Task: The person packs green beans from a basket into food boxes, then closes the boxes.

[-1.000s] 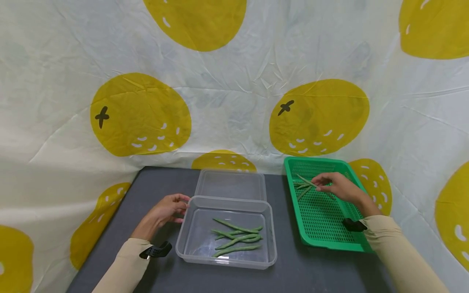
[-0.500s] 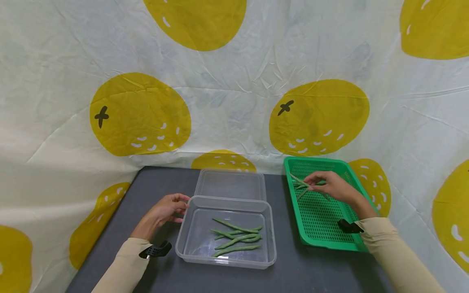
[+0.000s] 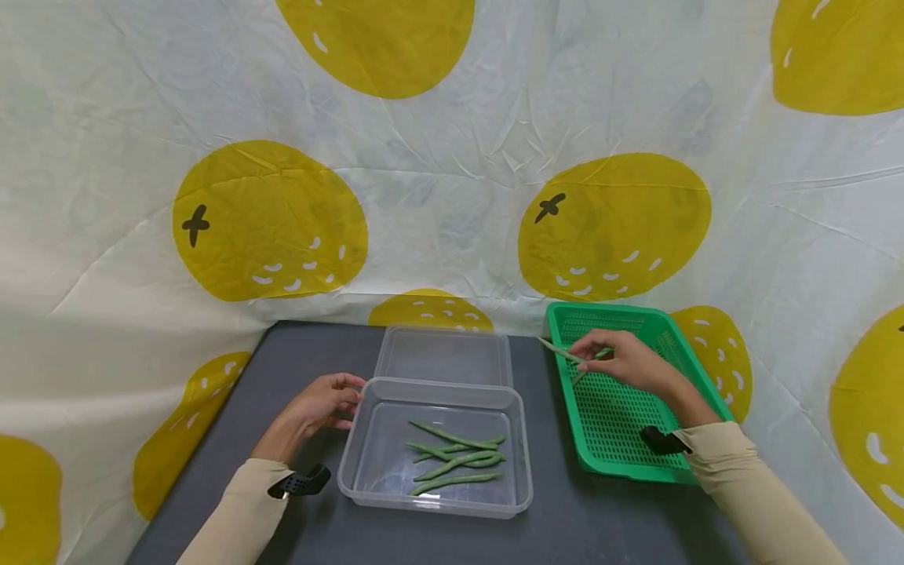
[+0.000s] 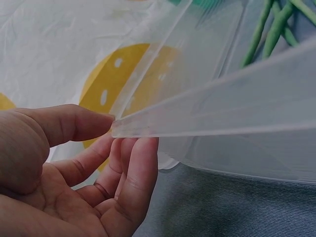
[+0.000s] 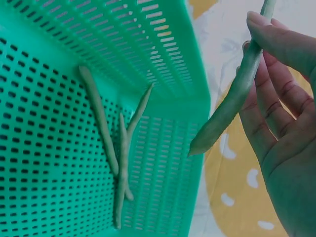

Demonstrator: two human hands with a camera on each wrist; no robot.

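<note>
With thumb on top and fingers beneath, my left hand (image 3: 323,406) pinches the corner rim of a clear plastic container (image 3: 377,455). Several green beans (image 3: 455,467) lie inside it, mostly toward its right side. My right hand (image 3: 631,362) pinches one green bean (image 5: 228,113) between thumb and fingers, above the far left part of a green perforated basket (image 3: 613,428). The held bean's tip reaches past the basket's left rim in the head view. Three loose green beans (image 5: 100,118) show in the basket in the right wrist view; my hand partly hides them in the head view.
A clear flat lid (image 3: 445,351) lies behind the container, near a white cloth backdrop (image 3: 438,212) printed with yellow fruit. Both containers stand on a dark grey table (image 3: 554,510), with a strip of tabletop between them.
My right hand has moved left across the basket with the bean, which now overhangs the left rim. The left hand and the container have stayed in place.
</note>
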